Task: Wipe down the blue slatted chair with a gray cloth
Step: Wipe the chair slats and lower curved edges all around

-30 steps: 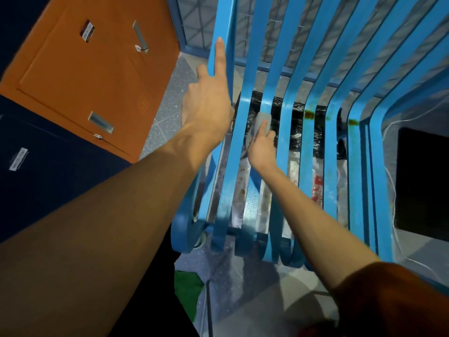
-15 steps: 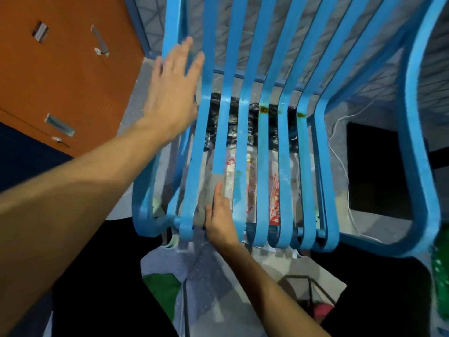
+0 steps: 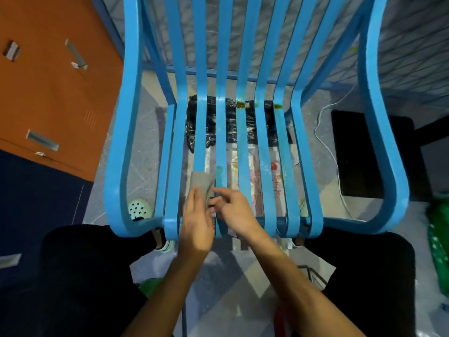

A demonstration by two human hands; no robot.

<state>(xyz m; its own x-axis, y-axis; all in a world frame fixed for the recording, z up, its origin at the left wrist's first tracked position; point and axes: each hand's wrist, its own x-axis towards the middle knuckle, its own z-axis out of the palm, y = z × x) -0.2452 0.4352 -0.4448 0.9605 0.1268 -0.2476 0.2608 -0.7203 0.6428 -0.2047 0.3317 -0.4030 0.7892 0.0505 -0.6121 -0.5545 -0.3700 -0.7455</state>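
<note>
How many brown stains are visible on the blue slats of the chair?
2. One brown stain sits at the seat-back bend near the middle; the second stain is further right at the same height. The left hand, right hand and gray cloth may hide others.

The only view comes from a wide-angle camera on the person's head, facing forward and steeply down. It sits close above the front edge of the blue slatted chair (image 3: 221,132). The seat slats fill the middle of the frame and the back slats run off the top. Both forearms enter from the bottom edge. The left hand (image 3: 195,224) and right hand (image 3: 237,215) meet at the gray cloth (image 3: 201,182) just below centre. The lens bows the armrests outward.
</note>
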